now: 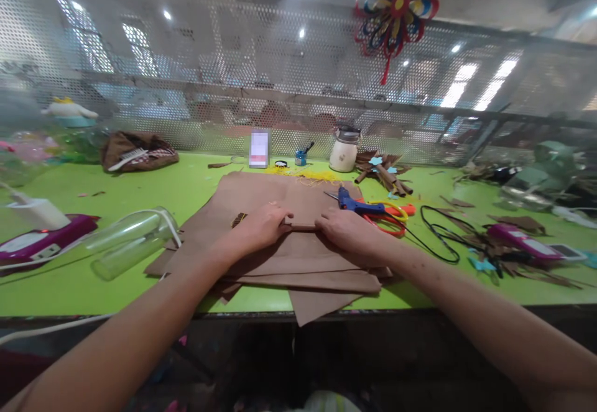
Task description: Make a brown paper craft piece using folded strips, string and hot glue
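Observation:
A narrow roll of brown paper [304, 227] lies crosswise between my hands, on top of a stack of brown paper sheets [275, 266]. My left hand [263, 225] has its fingers curled on the roll's left end. At the other end, my right hand [347, 228] pinches the roll in the same way. A small dark woven-looking piece [239, 219] shows beside my left wrist. Just behind my right hand lies a blue glue gun [349, 201], with scissors with orange and yellow handles [396, 212] next to it. My fingers hide both ends of the roll.
Clear plastic cylinders [128, 250] and a purple power strip [51, 244] are on the left. A phone [259, 149], blue jar [300, 157] and white jug [344, 154] stand at the back. Right are paper rolls [387, 176], a black cord [438, 238] and scraps.

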### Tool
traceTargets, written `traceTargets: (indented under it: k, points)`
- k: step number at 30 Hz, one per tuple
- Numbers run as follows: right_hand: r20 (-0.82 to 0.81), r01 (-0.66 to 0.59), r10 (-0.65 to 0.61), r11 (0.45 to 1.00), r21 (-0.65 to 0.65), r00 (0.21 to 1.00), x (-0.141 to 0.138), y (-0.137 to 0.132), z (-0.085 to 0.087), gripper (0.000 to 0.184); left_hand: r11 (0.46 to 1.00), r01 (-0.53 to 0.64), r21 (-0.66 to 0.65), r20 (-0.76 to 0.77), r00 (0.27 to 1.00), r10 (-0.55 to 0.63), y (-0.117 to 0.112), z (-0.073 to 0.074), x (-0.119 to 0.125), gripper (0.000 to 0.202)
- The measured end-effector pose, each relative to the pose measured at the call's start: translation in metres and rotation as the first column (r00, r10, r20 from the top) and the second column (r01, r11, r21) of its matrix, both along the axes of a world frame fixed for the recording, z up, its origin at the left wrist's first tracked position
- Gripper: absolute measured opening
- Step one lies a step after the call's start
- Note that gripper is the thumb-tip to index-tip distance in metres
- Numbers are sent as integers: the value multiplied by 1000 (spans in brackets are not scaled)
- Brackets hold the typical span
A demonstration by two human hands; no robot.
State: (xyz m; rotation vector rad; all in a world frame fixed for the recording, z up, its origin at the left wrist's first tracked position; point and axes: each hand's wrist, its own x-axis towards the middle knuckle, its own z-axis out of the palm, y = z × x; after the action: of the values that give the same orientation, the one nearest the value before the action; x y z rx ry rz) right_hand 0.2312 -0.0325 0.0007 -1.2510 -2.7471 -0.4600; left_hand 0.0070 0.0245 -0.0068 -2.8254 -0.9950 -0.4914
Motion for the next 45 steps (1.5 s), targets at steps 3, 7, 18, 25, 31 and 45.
traceTargets:
  k: [3, 7, 18, 25, 31, 45]
  points:
    - [12, 29, -29, 999, 16, 999, 1, 10, -10, 16, 999, 17, 42, -52, 999, -15, 0, -1, 1, 16]
    - [-11, 51, -51, 998, 45, 999, -2, 13, -17, 18, 981, 43, 192, -132, 991, -18, -1, 2, 5, 18]
    - [-229, 94, -96, 995, -19, 969, 3, -7, 6, 23, 937, 159, 311, -191, 976, -102, 3, 33, 7, 23]
    - [-198, 156, -132, 982, 108, 971, 7, -3, 0, 16, 948, 149, 283, -136, 984, -114, 5, 23, 13, 26]
    - [-192, 192, -162, 969, 154, 968, 5, -3, 1, 15, 957, 160, 240, -89, 986, -142, 6, 23, 9, 27]
    - [-274, 361, -291, 897, 255, 917, 2, 6, 1, 23, 819, 261, -511, 690, 693, 209, -32, 30, 42, 20]
